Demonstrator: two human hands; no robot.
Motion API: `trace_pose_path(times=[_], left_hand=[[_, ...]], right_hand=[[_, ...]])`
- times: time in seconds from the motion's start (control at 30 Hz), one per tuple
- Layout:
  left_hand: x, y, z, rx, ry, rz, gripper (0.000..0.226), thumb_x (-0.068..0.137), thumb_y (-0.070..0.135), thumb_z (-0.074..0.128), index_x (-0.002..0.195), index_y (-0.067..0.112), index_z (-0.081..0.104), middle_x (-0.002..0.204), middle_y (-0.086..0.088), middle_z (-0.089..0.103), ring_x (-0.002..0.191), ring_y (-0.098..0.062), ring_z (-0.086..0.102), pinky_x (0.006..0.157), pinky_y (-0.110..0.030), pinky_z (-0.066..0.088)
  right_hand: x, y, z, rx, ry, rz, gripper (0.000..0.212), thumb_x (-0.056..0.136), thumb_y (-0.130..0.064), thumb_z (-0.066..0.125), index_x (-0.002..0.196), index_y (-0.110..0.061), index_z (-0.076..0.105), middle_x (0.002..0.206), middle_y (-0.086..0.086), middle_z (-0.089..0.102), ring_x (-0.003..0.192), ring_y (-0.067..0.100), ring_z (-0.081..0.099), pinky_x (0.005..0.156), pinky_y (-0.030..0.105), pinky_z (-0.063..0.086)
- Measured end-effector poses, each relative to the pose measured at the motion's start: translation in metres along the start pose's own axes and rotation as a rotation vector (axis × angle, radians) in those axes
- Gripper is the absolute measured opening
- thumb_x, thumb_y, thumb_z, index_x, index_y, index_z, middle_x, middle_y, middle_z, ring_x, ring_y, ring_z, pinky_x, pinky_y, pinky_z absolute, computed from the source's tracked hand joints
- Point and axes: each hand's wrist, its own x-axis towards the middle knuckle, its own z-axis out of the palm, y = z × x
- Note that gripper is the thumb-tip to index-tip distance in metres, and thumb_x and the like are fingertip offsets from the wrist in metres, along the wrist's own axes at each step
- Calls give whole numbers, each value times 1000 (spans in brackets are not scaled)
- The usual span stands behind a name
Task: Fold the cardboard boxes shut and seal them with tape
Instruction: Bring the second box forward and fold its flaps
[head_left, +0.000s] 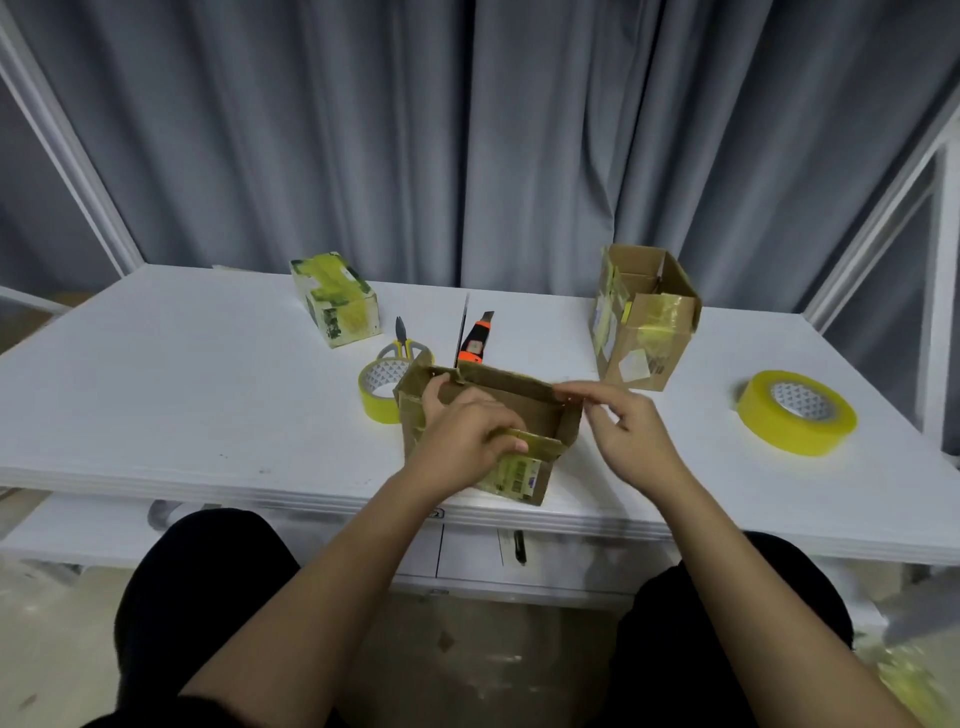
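A small open cardboard box (524, 402) with old yellow tape stands near the table's front edge. My left hand (467, 436) grips its near flap, fingers reaching inside and thumb on the flap's outer edge. At the box's far right corner my right hand (623, 423) pinches the flap edge. A second open cardboard box (641, 317) stands upright at the back right. A taped white box (335, 299) lies at the back left. One yellow tape roll (376, 389) sits just left of the held box, another tape roll (797, 413) lies at the right.
Yellow-handled scissors (401, 340) and an orange utility knife (475, 343) lie behind the held box on the white table (182, 395). Grey curtains hang behind, and white frame posts stand at both sides. My knees show below the table edge.
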Motion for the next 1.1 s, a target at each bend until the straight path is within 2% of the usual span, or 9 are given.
trace_pose_path(times=[0.07,0.23,0.4,0.5,0.63,0.73,0.9,1.03,1.1], left_hand=[[1,-1,-5,-27,-46,70,9,77,35,73,84,29,76,80,26,56,97,0,44,106,-28,-6],[11,-1,-21,141,-145,171,14,78,41,71,89,33,75,101,15,48,100,-12,36,88,-26,13],[17,-6,-38,34,-292,201,14,84,16,69,97,12,73,96,5,45,90,-13,45,77,-30,38],[15,-16,-47,10,-302,143,15,87,8,64,101,7,69,103,2,53,94,-13,52,83,-34,45],[11,-36,-59,21,-259,23,49,89,-11,43,130,14,55,136,2,50,125,-12,45,103,-15,29],[11,-33,-64,-49,-54,-7,45,95,4,44,138,19,46,136,5,50,121,-7,43,93,-8,24],[11,-6,-32,199,-185,-29,43,94,40,50,134,25,46,129,5,58,124,-13,47,116,-39,6],[11,-10,-21,445,-177,-78,27,89,14,50,115,21,52,108,4,57,115,-16,50,115,-46,-8],[15,-10,-20,517,-151,-86,32,84,9,53,114,19,52,110,3,55,116,-17,49,115,-47,-9]], right_hand=[[8,2,-9,-113,-35,-3,56,91,12,36,115,-29,65,118,-9,61,113,9,53,98,18,39],[43,6,-22,-264,-222,-62,53,95,10,40,131,-25,58,129,1,53,116,17,51,100,32,45],[71,1,-17,-662,-520,-201,53,94,3,47,129,-34,58,138,-3,46,112,15,53,85,37,48],[72,2,-11,-790,-528,-293,37,93,-11,57,124,-31,63,137,-1,44,117,18,44,86,37,47],[59,2,-8,-736,-345,-370,19,88,-25,67,106,-24,73,133,5,49,121,26,42,91,41,44],[43,-4,11,-617,-157,-426,13,81,-23,74,91,-15,75,115,10,60,108,34,52,87,44,45],[29,-13,48,-448,-71,-279,23,85,-28,71,101,-12,74,100,4,65,98,27,53,83,40,45],[39,-3,15,-333,-202,-24,67,73,-38,78,134,-31,51,125,-6,56,119,15,44,100,31,35],[40,7,-9,-406,-268,40,71,75,-31,74,139,-34,42,132,-5,52,125,16,41,103,32,27]])
